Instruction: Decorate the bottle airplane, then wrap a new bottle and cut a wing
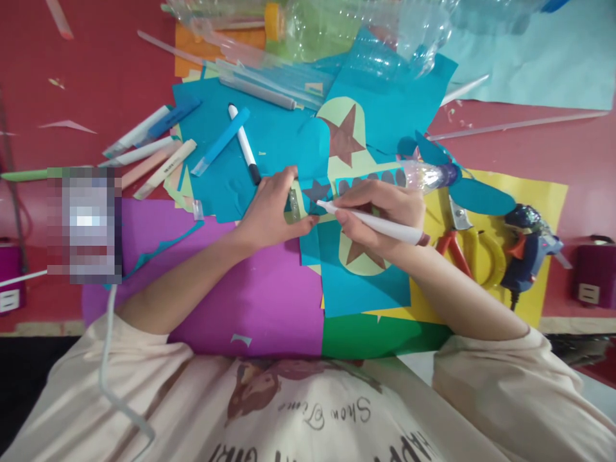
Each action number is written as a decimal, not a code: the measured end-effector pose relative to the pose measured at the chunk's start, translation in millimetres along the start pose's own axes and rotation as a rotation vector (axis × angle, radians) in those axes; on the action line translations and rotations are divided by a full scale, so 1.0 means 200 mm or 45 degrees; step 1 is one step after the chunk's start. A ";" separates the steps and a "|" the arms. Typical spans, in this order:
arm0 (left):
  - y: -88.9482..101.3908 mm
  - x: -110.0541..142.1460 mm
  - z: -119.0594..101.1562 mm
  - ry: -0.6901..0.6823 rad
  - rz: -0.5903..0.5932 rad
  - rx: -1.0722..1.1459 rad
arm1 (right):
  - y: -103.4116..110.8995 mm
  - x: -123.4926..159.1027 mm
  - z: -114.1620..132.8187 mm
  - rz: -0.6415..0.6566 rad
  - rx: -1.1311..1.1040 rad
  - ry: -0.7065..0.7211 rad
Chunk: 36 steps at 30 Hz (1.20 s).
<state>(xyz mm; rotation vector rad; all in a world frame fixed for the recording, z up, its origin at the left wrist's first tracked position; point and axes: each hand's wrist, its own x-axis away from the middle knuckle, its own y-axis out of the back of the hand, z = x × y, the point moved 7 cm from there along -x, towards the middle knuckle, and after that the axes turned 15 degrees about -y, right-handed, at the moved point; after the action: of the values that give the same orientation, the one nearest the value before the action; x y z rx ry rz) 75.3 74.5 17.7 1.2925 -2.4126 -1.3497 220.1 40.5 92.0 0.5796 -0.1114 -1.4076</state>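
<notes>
A toy plane made from a clear plastic bottle (418,176) lies on its side, wrapped in blue and pale yellow paper. Its wing (359,122) carries a brown star, and blue paper propeller blades (486,196) sit at the bottle's neck on the right. My left hand (272,208) grips the bottle's base end between thumb and fingers. In my right hand (389,208) is a white marker (392,229), held like a pen. The marker's tip touches or nearly touches a dark star (316,191) near the base end.
Several markers (144,131) lie at the left, beside a blurred phone-like device (91,224). Pliers (455,247) and a hot glue gun (527,256) rest on yellow paper at the right. Clear bottles (346,38) stretch along the back. Purple paper (250,289) covers the near side.
</notes>
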 end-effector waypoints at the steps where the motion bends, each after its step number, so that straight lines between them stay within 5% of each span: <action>1: 0.00 0.00 0.00 -0.002 0.002 0.006 | 0.00 0.00 0.00 -0.004 0.004 0.004; 24: 0.01 -0.02 -0.02 -0.037 0.015 -0.014 | -0.01 0.00 0.05 0.019 0.130 0.161; 36: -0.01 0.00 0.00 -0.026 -0.021 -0.006 | 0.01 0.00 0.01 -0.045 0.038 0.066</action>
<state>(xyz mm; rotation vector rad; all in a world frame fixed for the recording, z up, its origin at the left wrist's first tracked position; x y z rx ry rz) 76.4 74.1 15.7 1.3070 -2.4160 -1.3779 220.5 39.6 95.2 0.6452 -0.0807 -1.4263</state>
